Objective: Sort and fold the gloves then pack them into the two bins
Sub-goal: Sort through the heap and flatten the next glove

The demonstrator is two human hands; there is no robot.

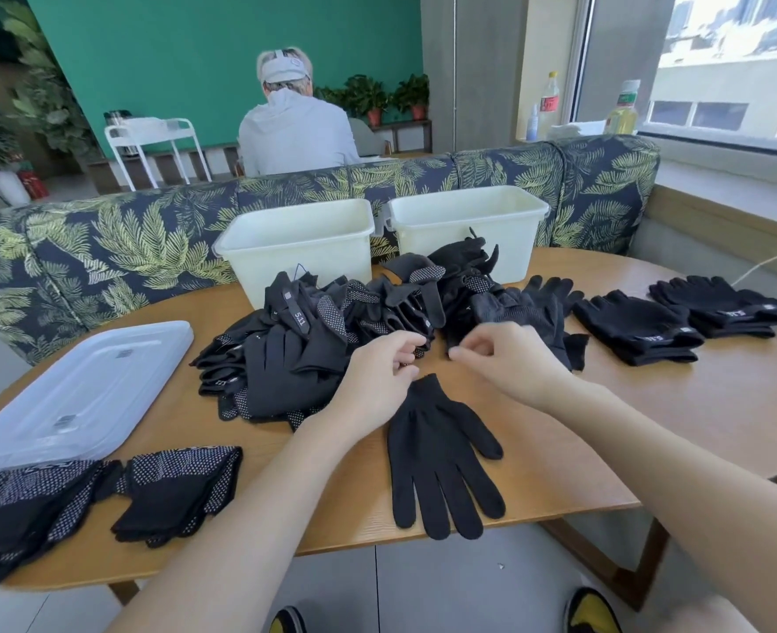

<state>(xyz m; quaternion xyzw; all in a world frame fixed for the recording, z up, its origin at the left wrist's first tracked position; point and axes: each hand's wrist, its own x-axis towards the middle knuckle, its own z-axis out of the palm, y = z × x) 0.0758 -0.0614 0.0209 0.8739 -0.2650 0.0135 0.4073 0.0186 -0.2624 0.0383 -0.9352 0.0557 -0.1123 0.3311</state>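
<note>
Fingers: left hand (380, 379) loosely curled, tips at the near edge of the unsorted glove heap (354, 322); right hand (505, 358) curled, thumb and forefinger nearly meeting; whether either pinches fabric cannot be told. Plain black glove (441, 454): flat on wooden table (697, 404), just below both hands, fingers toward the near edge. Folded dotted gloves (103, 495): near left. Folded branded gloves (679, 319): right. Two white bins (295, 249): behind heap, side by side. Translucent lid (80, 390): left.
</note>
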